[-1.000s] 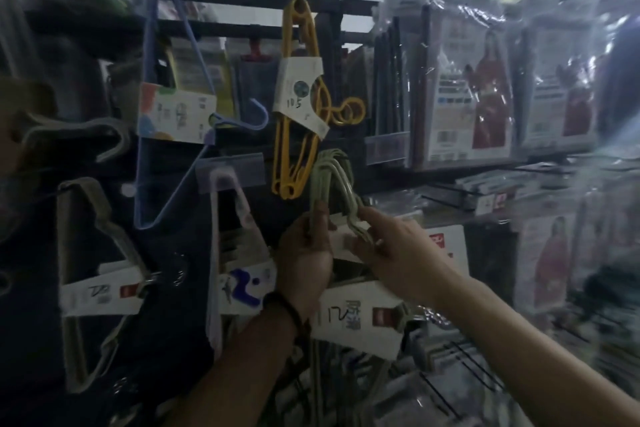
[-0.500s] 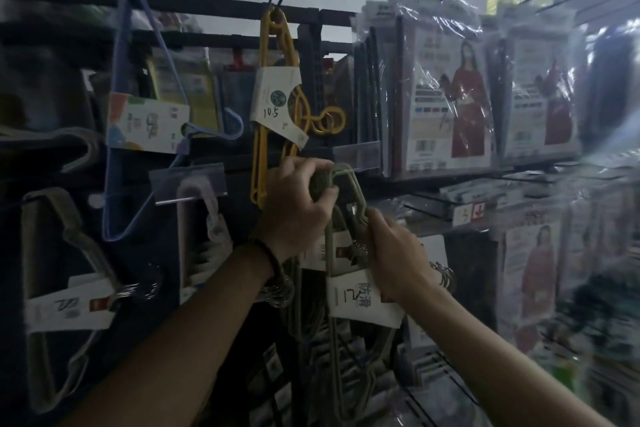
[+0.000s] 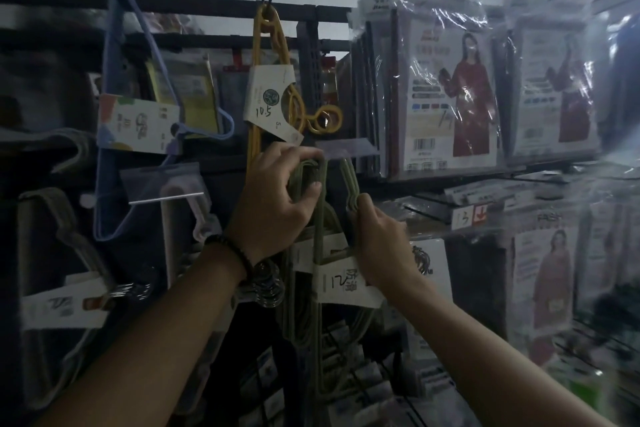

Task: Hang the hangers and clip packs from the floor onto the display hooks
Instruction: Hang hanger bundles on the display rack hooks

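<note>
Fingers (image 3: 298, 153) of the left hand (image 3: 273, 199) have climbed to curl over the top of the olive-green plastic hanger bundle (image 3: 324, 218). It is now raised just under the clear plastic tag strip (image 3: 346, 149). The right hand (image 3: 381, 243) pinches its shoulder, so hooking looks close.

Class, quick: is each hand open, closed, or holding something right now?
Left hand: closed grip round the top of the green hanger pack.
Right hand: closed grip on the same pack's shoulder.
</note>
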A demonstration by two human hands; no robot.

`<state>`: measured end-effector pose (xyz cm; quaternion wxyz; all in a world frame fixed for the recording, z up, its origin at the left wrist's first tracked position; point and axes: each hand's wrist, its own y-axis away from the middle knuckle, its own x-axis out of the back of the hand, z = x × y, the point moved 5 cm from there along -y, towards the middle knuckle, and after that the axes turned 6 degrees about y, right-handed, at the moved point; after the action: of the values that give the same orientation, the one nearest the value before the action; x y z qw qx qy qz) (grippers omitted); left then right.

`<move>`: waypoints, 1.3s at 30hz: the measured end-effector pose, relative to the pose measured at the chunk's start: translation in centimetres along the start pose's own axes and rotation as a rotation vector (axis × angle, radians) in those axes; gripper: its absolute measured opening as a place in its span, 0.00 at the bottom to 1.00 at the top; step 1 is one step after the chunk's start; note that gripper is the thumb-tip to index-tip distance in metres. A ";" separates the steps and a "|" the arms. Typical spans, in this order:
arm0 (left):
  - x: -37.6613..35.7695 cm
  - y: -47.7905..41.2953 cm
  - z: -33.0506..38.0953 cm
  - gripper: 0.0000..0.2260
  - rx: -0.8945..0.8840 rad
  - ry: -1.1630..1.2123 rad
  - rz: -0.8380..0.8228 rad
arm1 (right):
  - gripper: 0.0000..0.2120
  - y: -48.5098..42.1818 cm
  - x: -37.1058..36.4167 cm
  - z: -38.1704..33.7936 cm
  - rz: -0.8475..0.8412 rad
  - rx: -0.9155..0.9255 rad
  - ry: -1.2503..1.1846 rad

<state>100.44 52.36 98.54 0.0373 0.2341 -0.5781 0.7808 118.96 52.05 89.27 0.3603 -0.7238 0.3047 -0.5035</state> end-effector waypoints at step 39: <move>10.2 43.2 3.9 0.12 1.090 -0.256 -0.344 | 0.02 24.4 -7.6 -17.4 -0.527 -0.024 -0.464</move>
<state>78.40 32.42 65.35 -0.0324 0.4027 -0.0468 0.9135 98.23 40.91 69.27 0.2689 -0.8768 0.0233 -0.3979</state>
